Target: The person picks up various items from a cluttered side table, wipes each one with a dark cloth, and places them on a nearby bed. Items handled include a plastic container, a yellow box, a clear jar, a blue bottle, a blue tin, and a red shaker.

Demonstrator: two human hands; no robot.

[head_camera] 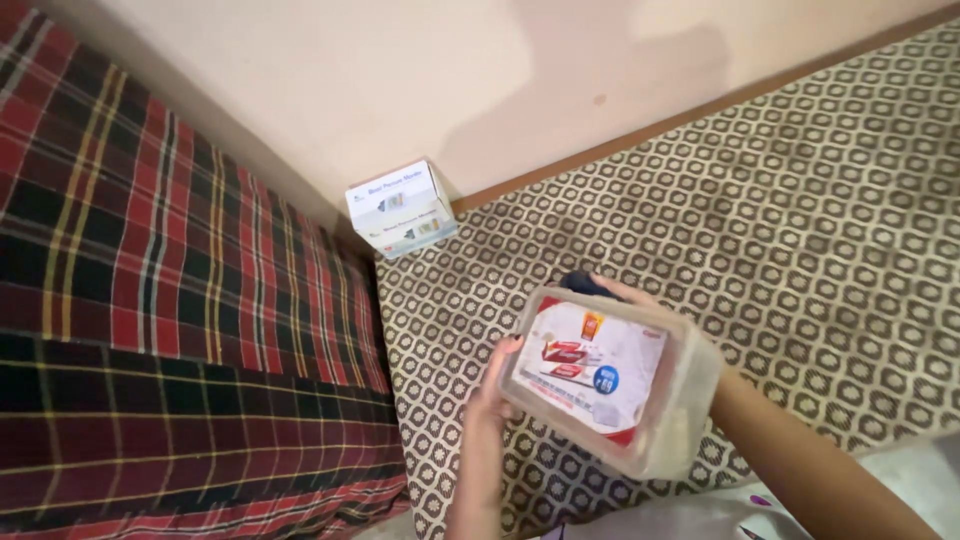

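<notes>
A brown and cream patterned floor mat [800, 200] covers the ground. A small white and blue cardboard box [401, 209] stands on it by the wall, just beside a red and black plaid bedcover [150, 300].

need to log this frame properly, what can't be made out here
All from the head view:
- Right hand: mostly hidden behind the clear plastic container; its grip cannot be judged.
- Dark object at the container's far edge: largely covered, kind unclear.
- Container's contents: only a white and red packet shows through the cloudy wall.
- Left hand: palm turned away.
- White box by the wall: too small for detail.
</notes>
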